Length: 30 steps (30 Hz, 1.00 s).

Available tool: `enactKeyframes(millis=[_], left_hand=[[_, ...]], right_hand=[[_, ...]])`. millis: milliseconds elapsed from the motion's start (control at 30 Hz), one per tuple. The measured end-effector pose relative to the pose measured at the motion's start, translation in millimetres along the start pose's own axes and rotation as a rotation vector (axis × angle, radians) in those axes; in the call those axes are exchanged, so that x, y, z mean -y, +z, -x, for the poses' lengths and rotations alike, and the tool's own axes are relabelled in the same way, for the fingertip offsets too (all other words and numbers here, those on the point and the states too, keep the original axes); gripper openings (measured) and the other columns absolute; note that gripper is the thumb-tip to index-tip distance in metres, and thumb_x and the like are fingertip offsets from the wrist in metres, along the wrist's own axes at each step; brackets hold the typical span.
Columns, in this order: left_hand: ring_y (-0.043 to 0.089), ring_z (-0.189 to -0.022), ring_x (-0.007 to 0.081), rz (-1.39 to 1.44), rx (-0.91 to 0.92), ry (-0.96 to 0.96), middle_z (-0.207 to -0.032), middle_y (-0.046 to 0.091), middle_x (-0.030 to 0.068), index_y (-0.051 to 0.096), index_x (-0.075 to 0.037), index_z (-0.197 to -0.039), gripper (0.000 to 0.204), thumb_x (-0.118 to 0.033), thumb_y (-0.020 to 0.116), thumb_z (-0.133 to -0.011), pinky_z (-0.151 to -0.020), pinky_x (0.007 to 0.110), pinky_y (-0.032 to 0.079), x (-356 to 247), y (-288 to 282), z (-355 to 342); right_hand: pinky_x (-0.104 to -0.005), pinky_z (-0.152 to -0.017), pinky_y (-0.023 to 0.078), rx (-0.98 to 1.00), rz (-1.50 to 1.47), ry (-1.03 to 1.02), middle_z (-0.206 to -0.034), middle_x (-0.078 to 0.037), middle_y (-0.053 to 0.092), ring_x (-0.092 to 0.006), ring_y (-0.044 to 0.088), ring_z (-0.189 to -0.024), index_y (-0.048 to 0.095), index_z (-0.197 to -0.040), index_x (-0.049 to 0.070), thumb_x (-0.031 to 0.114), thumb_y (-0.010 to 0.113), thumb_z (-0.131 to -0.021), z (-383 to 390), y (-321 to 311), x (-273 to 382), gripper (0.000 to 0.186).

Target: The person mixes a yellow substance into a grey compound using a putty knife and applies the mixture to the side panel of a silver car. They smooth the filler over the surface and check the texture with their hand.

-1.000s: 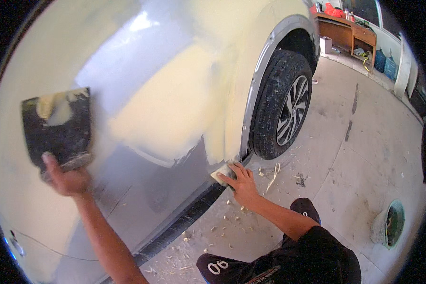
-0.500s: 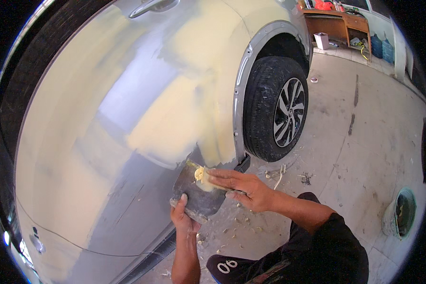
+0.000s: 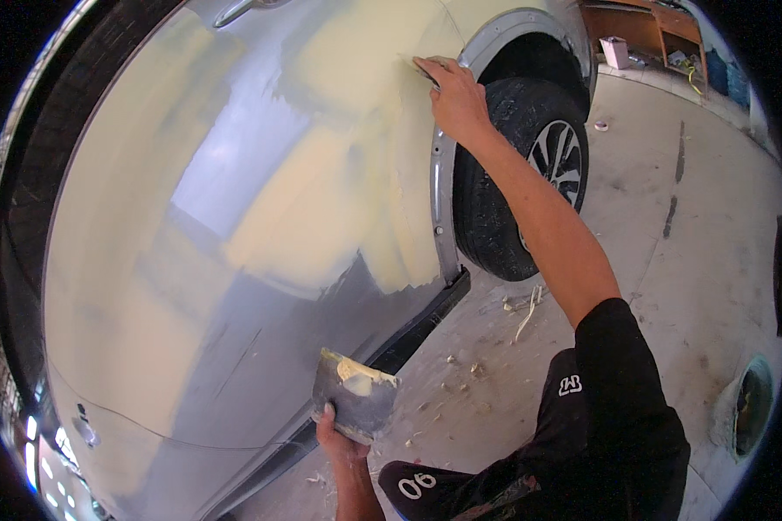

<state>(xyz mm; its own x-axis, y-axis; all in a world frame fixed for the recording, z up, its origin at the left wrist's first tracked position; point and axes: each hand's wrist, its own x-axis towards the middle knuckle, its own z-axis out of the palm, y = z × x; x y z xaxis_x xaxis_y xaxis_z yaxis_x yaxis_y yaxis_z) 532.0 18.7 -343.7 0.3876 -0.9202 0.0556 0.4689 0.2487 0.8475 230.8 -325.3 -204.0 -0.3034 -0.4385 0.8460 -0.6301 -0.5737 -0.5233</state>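
My left hand (image 3: 342,443) grips a dark grey putty board (image 3: 353,412) low in front of the car's sill, its thumb on the upper face. Pale yellow body filler (image 3: 356,373) lies along the board's far edge. Farther up, my right hand (image 3: 459,102) pinches a thin filler spreader (image 3: 425,73) against the car's side panel (image 3: 278,208), just left of the wheel arch; my fingers cover most of the spreader. Yellow filler coats much of the silver-grey panel in patches, with a ragged lower edge near the sill.
A black tyre (image 3: 495,191) fills the wheel arch (image 3: 444,187). Dried filler scraps (image 3: 476,371) litter the floor below the car. To the right stands a bucket (image 3: 728,408); a wooden desk (image 3: 639,30) and a small white bin (image 3: 615,52) are at the far right.
My right hand has left the board and moved up and away to the panel beside the wheel arch, carrying the spreader. The left hand has lowered the board slightly.
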Motion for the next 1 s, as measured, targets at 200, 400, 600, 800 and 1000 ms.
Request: enactKeyframes(millis=[200,400,600,800,1000], left_hand=[[0.053,-0.109,0.0312,-0.003,-0.107,0.022,-0.121,0.052,0.0154,0.043,0.0,-0.125,0.048,-0.026,0.05,-0.085,-0.095,0.045,0.041,5.2,-39.4,11.8],[0.054,-0.109,0.0313,-0.042,-0.169,-0.016,-0.12,0.054,0.0154,0.044,0.0,-0.123,0.048,-0.027,0.051,-0.085,-0.095,0.045,0.041,17.3,-42.5,9.8],[0.054,-0.109,0.0312,-0.039,-0.169,-0.027,-0.119,0.054,0.0153,0.045,0.0,-0.123,0.048,-0.027,0.052,-0.084,-0.095,0.045,0.042,28.3,-37.1,7.0],[0.054,-0.109,0.0313,-0.036,-0.203,-0.022,-0.12,0.054,0.0151,0.044,0.0,-0.124,0.048,-0.024,0.051,-0.083,-0.094,0.044,0.042,29.3,-29.8,10.0],[0.052,-0.111,0.0317,0.017,-0.167,-0.031,-0.122,0.052,0.0156,0.042,0.0,-0.126,0.048,-0.024,0.05,-0.085,-0.096,0.045,0.041,32.6,-42.4,11.4]], right_hand=[[-0.042,-0.09,0.036,0.135,0.1,-0.066,-0.12,-0.003,0.051,-0.0249,0.046,-0.113,0.055,-0.121,0.02,0.0,0.055,-0.074,47.0,-1.7,26.8,0.05],[-0.0455,-0.09,0.033,0.218,0.102,-0.251,-0.119,-0.003,0.051,-0.0246,0.044,-0.114,0.058,-0.115,0.016,0.006,0.053,-0.075,130.4,-1.2,33.5,0.041],[-0.0515,-0.095,0.03,0.394,0.101,-0.291,-0.126,-0.006,0.046,-0.029,0.039,-0.12,0.055,-0.119,0.014,0.003,0.056,-0.073,201.5,1.7,27.3,0.048],[-0.0568,-0.097,0.028,0.561,0.126,-0.371,-0.133,-0.007,0.042,-0.031,0.035,-0.127,0.052,-0.124,0.012,0.011,0.054,-0.078,272.1,11.2,14.7,0.046],[-0.0581,-0.096,0.029,0.671,0.1,-0.385,-0.131,-0.009,0.044,-0.0319,0.037,-0.125,0.054,-0.122,0.011,0.011,0.055,-0.077,324.6,13.9,7.0,0.044]])
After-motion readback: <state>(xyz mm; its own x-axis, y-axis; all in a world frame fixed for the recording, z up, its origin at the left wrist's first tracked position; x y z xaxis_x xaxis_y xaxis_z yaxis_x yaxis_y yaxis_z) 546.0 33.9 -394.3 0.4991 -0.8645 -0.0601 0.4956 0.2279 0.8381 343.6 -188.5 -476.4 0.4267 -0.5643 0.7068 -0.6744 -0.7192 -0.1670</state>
